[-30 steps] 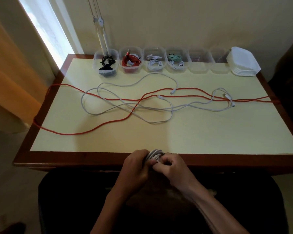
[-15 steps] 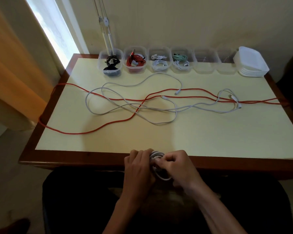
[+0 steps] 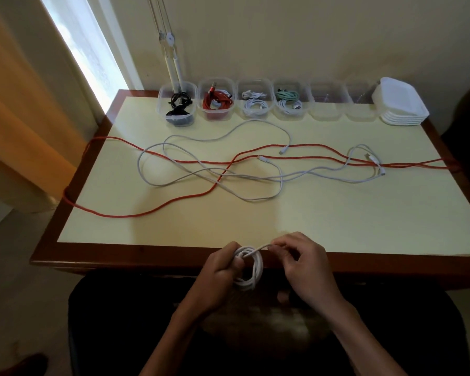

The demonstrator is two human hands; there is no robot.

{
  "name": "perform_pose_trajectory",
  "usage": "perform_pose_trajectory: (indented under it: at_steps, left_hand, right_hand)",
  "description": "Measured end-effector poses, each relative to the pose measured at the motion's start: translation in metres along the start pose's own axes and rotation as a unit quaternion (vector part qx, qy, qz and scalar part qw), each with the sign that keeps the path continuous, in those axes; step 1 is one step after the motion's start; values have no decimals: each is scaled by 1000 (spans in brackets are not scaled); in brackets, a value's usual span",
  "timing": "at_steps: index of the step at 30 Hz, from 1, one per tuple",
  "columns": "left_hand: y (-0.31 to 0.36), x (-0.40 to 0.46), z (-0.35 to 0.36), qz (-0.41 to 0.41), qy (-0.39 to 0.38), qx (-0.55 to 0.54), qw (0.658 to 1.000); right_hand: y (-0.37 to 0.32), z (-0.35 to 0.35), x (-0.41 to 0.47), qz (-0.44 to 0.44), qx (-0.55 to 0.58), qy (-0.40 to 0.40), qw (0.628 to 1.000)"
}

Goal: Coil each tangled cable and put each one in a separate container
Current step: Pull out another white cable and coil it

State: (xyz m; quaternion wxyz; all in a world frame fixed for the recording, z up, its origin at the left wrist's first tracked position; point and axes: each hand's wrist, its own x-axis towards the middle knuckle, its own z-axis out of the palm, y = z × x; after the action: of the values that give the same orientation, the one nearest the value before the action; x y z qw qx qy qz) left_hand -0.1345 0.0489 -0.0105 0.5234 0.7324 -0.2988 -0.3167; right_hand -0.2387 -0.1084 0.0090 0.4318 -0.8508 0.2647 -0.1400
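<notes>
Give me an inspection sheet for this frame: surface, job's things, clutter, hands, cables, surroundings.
Surface: pale table with a brown wooden rim.
Job's things: six clear tubs along the far edge; four hold coiled cables, from black at the left end on; two empty tubs at the right.
Clutter: lid stack at the far right corner.
Hands: left hand grips the white coil; right hand pinches its loose end.
Cables: red cable and white cables tangled across the table.
Surroundings: curtain and window at left, wall behind.
</notes>
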Motion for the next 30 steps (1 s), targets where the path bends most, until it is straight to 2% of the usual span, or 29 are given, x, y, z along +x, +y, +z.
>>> perform_pose_trajectory:
  at_steps: [2,6,12,14,21,26,30]
  left_hand:
    - [2,1,7,-3,-5,-22,1000]
    - [1,1,14,-4,-13,-29,1000]
    - [3,0,14,19,-21,-32,999]
    - [4,-2,12,23,-22,-26,999]
    - [4,1,13,41,-23,2,999]
    - [9,5,14,67,-35,41,996]
    - [10,9,13,79,-44,41,995]
  right_hand:
    - [5,4,-1,-27,-31,17,999]
    - [4,1,-2,-43,-25,6,999]
    - [1,-4,-2,-49,-68,-97,992]
    - [0,-6,-1,-39,-72,-100,992]
    - [-8,1,-7,0,-8,48,999]
    - [-8,4,-10,27,50,114,992]
    - [-11,3,-7,46,81,127,988]
